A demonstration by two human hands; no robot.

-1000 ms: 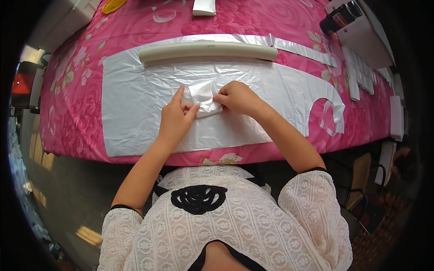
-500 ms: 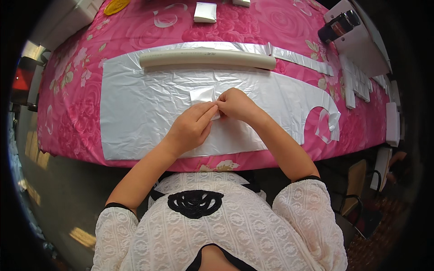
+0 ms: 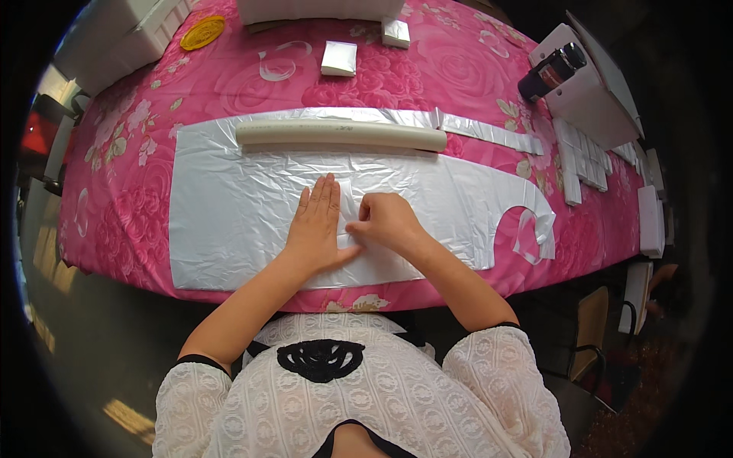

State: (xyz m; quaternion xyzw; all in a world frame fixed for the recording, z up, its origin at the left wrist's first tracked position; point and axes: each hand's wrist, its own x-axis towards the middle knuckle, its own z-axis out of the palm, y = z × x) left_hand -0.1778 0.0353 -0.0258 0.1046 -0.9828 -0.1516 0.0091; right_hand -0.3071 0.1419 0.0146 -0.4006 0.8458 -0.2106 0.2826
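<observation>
A large silver plastic sheet (image 3: 221, 221), shaped like an apron with a curved loop at its right end, lies spread before me. My left hand (image 3: 313, 229) rests flat on its middle, fingers stretched out and thumb spread to the right. Beside these fingers shows part of a small folded silver packet (image 3: 346, 200), mostly covered by the hand. At the packet's right side my right hand (image 3: 388, 223) is closed, with its fingers curled under; what they grip is hidden. A pale, thick tube (image 3: 340, 136) lies across the sheet's far edge.
Two small folded silver packets (image 3: 339, 59) sit farther back on the pink flowered tablecloth (image 3: 244, 91). Several more packets (image 3: 584, 160) lie at the right, near a white box (image 3: 595, 99) and a dark bottle (image 3: 551, 72). A yellow disc (image 3: 202, 33) is at far left.
My left hand has flattened onto the small packet, fingers now pointing away from me. My right hand has parted from the left and lowered beside it. The view has tilted slightly upward.
</observation>
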